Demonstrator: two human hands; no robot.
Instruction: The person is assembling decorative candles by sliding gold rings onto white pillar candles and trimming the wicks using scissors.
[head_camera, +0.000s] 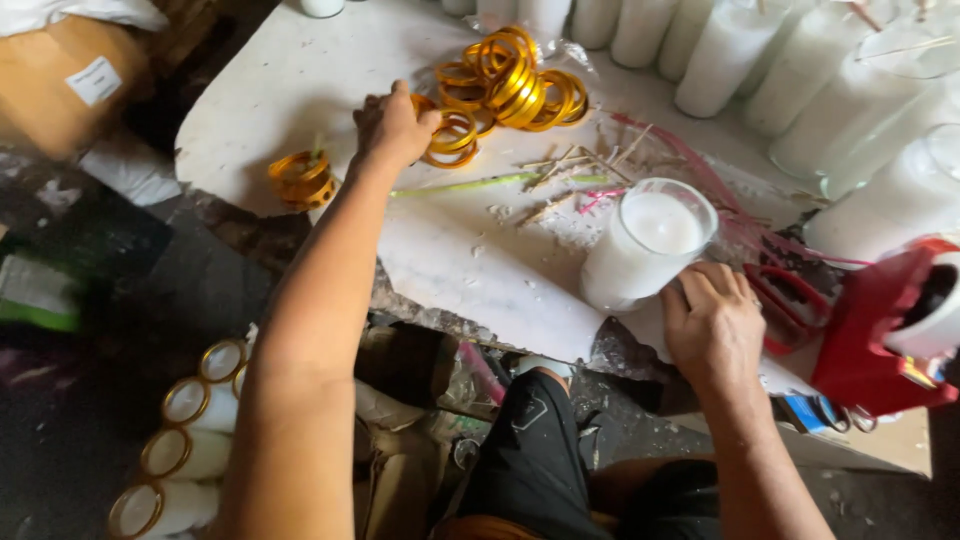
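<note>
The left arm stretches straight out across the white worktop (300, 90), its hand (392, 128) palm-down with fingers curled onto a gold ring (452, 137) at the edge of a heap of gold rings (515, 80). The right hand (712, 322), elbow bent close in, wraps loosely around the base of a wax-filled glass candle jar (645, 245) standing near the worktop's front edge, with wick sticks (575, 165) scattered between the hands.

Those gold rings (505, 80) look like shiny metal or foil, super glossy. The candle (645, 245) is matt white wax in clear, smooth glass. The tabletop (290, 80) is white stone-looking stuff, chipped rough along the edge. The tape dispenser (880, 330) is glossy red plastic, and the box (60, 85) plain matt cardboard.
</note>
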